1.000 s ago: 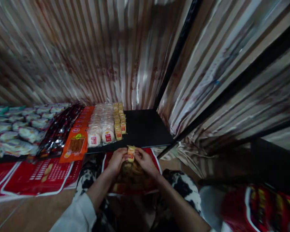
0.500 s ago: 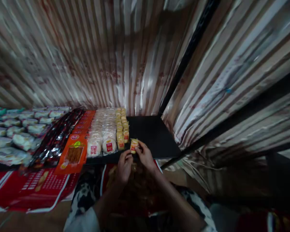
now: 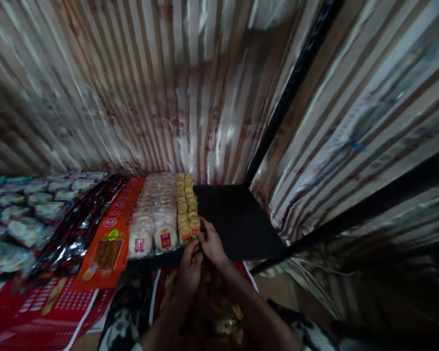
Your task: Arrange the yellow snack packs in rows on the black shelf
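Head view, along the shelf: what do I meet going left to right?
White wrapped packs → dark shiny packets → orange packets → round white packs → small yellow packs → the black shelf's right end.

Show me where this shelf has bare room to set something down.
The shelf is bare at its right end: yellow packs border it on the left, striped sheeting behind and right, the right hand at the near-left corner. Further left is crowded: white discs, orange packets, dark packets.
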Tool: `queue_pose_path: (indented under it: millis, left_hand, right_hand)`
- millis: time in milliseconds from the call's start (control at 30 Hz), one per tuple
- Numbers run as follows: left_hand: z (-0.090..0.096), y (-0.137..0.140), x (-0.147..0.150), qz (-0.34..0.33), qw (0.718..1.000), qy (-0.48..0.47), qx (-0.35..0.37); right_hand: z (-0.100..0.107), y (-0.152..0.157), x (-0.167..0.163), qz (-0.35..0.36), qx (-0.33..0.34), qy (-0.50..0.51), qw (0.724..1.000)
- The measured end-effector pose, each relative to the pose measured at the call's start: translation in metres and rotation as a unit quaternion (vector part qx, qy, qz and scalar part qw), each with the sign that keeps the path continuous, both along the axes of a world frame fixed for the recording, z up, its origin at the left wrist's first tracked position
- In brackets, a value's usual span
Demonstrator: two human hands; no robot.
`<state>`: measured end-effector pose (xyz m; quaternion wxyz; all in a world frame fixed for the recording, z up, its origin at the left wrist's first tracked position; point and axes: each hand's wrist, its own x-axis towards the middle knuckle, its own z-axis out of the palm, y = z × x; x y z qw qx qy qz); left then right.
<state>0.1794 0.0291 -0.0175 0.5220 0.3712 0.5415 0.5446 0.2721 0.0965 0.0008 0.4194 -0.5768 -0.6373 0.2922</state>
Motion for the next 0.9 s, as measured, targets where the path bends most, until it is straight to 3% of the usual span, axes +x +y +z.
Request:
queue_pose_path:
  millis: [233, 367, 500, 600, 700, 800, 900]
  left_hand:
    - [-0.012, 0.004, -0.003, 0.013, 0.999, -0.038, -0.022]
    - [-0.002, 0.005, -0.003, 0.009, 0.999, -0.033, -0.033]
    - [0.016, -0.012, -0.003, 0.032, 0.998, 0.053, 0.004]
    - [0.023, -0.038, -0.006, 0.019, 0.988, 0.152, 0.005]
    - [0.017, -0.065, -0.013, -0.01, 0.974, 0.223, -0.04]
    - [0.005, -0.082, -0.023, -0.041, 0.952, 0.283, -0.112]
    - [-0.003, -0.089, -0.032, -0.129, 0.917, 0.336, -0.17]
  right_hand:
    - [-0.009, -0.003, -0.004, -0.002, 0.005, 0.045, 0.999]
    - [-0.01, -0.003, -0.007, 0.001, 0.001, 0.056, 0.998]
    - [-0.006, -0.01, -0.006, -0.018, -0.001, 0.093, 0.995]
    - [-0.004, -0.032, -0.002, -0.065, 0.017, 0.126, 0.99]
    - [-0.009, -0.071, 0.006, -0.071, 0.011, 0.135, 0.988]
    - [-0.028, -0.113, 0.016, -0.031, -0.009, 0.048, 0.998]
    - [-0.054, -0.14, 0.027, -0.003, -0.026, -0.069, 0.997]
